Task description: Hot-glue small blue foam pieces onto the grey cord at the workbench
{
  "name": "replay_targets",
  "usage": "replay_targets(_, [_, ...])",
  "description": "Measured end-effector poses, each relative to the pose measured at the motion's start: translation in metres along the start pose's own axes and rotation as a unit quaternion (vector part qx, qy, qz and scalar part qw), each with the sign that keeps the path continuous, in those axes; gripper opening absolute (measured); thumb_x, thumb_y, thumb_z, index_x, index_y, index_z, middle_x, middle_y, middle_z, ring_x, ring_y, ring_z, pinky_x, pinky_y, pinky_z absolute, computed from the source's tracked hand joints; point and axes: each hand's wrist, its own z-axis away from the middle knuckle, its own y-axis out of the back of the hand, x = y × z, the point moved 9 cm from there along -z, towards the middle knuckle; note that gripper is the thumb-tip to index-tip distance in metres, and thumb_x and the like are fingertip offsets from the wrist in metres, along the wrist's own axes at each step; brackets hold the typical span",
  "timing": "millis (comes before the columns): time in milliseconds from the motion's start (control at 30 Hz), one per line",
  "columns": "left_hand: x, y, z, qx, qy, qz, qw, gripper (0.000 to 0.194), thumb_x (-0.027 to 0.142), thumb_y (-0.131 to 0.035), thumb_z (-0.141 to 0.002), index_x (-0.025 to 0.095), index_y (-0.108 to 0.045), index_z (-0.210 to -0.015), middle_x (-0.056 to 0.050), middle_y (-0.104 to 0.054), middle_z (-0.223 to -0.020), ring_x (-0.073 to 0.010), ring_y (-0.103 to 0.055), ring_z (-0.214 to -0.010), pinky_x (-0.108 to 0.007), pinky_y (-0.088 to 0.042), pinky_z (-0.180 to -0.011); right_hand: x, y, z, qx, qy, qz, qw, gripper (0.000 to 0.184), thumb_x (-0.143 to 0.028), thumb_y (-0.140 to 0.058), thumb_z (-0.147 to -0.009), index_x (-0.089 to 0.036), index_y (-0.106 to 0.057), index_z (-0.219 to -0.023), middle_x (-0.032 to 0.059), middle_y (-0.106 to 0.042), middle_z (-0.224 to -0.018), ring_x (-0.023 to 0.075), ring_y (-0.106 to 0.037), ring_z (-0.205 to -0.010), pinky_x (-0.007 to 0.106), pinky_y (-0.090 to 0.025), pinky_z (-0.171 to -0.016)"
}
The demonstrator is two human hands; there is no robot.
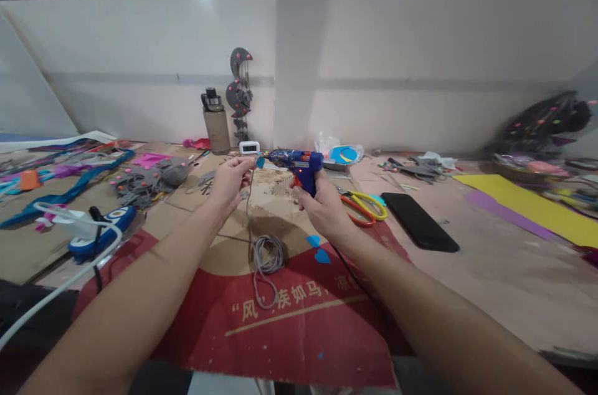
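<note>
My right hand (322,205) is wrapped round the grip of a blue glue gun (296,164), whose nozzle points left. My left hand (230,182) pinches a small blue heart piece (260,162) and a thin grey string at the nozzle tip. The string hangs down to a grey coil (268,253) lying on the red and brown cardboard (289,320). Two more blue heart pieces (318,248) lie on the cardboard below my right wrist.
Yellow and orange scissors (364,205) and a black phone (424,221) lie to the right. Yellow and purple sheets (523,202) sit at far right. A bottle (216,124), grey felt scraps (149,180) and a blue power strip (100,230) are on the left.
</note>
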Motion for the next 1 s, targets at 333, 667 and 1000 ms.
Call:
replay_targets(333, [0.001, -0.006, 0.003, -0.01, 0.008, 0.006, 1.0, 0.023, 0.029, -0.075, -0.059, 0.013, -0.059, -0.062, 0.003, -0.049, -0.054, -0.0035, -0.037, -0.043, -0.018, -0.022, -0.04, -0.016, 0.003, 0.002, 0.006, 0.028, 0.065, 0.997, 0.03, -0.025, -0.046, -0.084, -0.017, -0.049, -0.112, 0.0107, -0.061, -0.098, 0.022, -0.056, -0.084, 0.036, -0.044, -0.078])
replay_targets(667, [0.002, -0.008, 0.004, -0.019, -0.007, -0.006, 1.0, 0.025, 0.033, -0.077, -0.06, 0.013, -0.063, -0.065, 0.001, -0.052, -0.058, -0.0044, -0.038, -0.046, -0.019, -0.023, -0.041, -0.015, 0.002, 0.002, 0.003, 0.02, 0.102, 0.995, 0.028, -0.026, -0.045, -0.084, -0.016, -0.049, -0.11, 0.011, -0.061, -0.094, 0.0228, -0.056, -0.083, 0.036, -0.044, -0.077])
replay_targets(1000, [0.007, -0.009, 0.005, -0.016, -0.046, -0.039, 0.998, 0.022, 0.033, -0.076, -0.062, 0.014, -0.067, -0.068, 0.001, -0.053, -0.055, -0.0055, -0.038, -0.046, -0.021, -0.024, -0.044, -0.015, 0.002, 0.003, 0.008, 0.021, 0.109, 0.994, 0.031, -0.027, -0.045, -0.084, -0.015, -0.048, -0.113, 0.0119, -0.061, -0.095, 0.0233, -0.056, -0.083, 0.037, -0.044, -0.077])
